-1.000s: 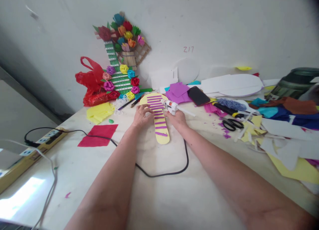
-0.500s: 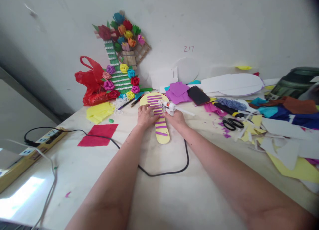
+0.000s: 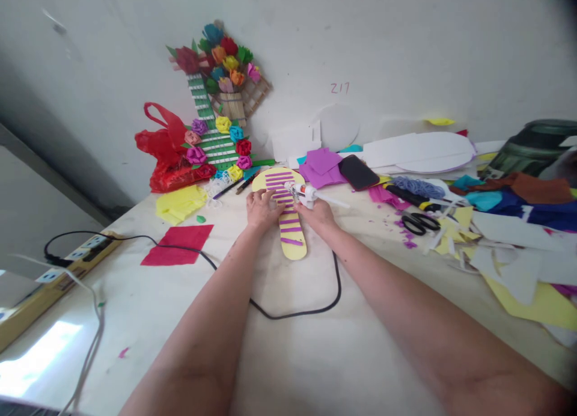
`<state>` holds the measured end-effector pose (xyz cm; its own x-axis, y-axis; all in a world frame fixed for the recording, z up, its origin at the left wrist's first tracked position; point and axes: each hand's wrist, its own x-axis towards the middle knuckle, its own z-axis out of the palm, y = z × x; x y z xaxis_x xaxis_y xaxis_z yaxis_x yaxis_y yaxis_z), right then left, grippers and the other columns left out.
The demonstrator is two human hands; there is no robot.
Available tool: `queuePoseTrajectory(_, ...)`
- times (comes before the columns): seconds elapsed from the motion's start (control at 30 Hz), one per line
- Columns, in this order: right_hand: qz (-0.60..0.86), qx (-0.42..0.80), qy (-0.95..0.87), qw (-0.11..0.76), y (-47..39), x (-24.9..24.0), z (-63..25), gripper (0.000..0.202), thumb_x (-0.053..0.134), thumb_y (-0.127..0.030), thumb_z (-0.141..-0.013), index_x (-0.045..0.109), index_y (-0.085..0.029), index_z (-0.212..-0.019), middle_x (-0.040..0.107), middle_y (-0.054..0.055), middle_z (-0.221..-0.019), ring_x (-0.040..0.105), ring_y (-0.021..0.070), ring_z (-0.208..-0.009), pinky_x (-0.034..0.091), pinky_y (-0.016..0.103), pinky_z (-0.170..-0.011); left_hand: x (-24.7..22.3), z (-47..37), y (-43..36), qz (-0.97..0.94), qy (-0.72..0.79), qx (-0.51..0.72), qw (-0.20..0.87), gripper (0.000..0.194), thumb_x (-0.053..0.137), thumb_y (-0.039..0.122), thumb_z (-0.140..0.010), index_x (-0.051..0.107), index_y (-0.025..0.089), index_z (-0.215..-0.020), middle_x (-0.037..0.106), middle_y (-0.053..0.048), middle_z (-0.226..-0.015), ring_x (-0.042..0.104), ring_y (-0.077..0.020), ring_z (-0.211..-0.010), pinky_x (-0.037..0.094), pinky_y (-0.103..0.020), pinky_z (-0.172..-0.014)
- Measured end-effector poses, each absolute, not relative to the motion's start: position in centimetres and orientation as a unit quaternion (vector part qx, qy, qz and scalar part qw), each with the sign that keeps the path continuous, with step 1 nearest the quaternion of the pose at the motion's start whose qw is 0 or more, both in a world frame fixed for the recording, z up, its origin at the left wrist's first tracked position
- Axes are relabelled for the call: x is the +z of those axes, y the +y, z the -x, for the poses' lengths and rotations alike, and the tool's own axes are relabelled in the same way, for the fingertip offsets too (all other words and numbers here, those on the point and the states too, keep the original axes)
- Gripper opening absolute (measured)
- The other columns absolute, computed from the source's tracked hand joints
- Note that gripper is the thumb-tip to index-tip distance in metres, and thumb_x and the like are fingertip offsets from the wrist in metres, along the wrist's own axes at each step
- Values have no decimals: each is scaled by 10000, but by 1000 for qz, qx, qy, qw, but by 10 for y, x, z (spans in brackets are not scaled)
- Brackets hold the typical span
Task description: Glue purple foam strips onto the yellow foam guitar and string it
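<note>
Glue gun (image 3: 305,193) gripped in right hand (image 3: 319,214), left hand (image 3: 262,211) apart, drawn slightly back on yellow cutout (image 3: 294,252)

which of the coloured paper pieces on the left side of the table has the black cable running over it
The red one; the black cable crosses it, while the yellow one behind it has no cable over it.

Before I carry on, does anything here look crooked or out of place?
The lowest purple strip on the yellow paddle-shaped card slants down to the right, while those above lie nearly level. Small purple paper scraps also litter the pale table beside the black-handled scissors.
</note>
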<state>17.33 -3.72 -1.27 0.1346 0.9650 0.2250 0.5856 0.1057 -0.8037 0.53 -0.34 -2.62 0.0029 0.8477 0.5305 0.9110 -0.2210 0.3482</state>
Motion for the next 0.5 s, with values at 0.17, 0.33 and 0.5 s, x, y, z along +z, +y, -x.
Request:
queuePoseTrajectory(0.17, 633, 226, -618, 407, -38, -11, -173, 353, 554, -440, -712, 642, -203, -958, 670, 54, -906, 610, 210, -897, 449, 290, -754, -20, -8, -9, 713, -638, -290, 31, 579, 574, 520, -665, 540, 263, -1183, 471, -80, -1225, 337, -281, -1171, 243, -400, -1012)
queuePoseTrajectory(0.33, 638, 224, -619, 401, -38, -11, -173, 361, 553, -439, -711, 637, -205, -973, 669, 55, -919, 608, 212, -900, 446, 291, -758, -16, -9, -11, 707, -646, -286, 23, 568, 559, 538, -670, 551, 275, -1174, 471, -71, -1233, 333, -283, -1180, 235, -400, -1019)
queuePoseTrajectory(0.5, 660, 211, -593, 410, -39, -11, -173, 375, 500, -488, -735, 640, -204, -936, 670, 54, -865, 615, 210, -848, 446, 302, -744, -12, -6, -14, 666, -685, -296, 6, 519, 517, 472, -717, 534, 271, -1196, 451, -60, -1262, 286, -282, -1217, 219, -390, -1034)
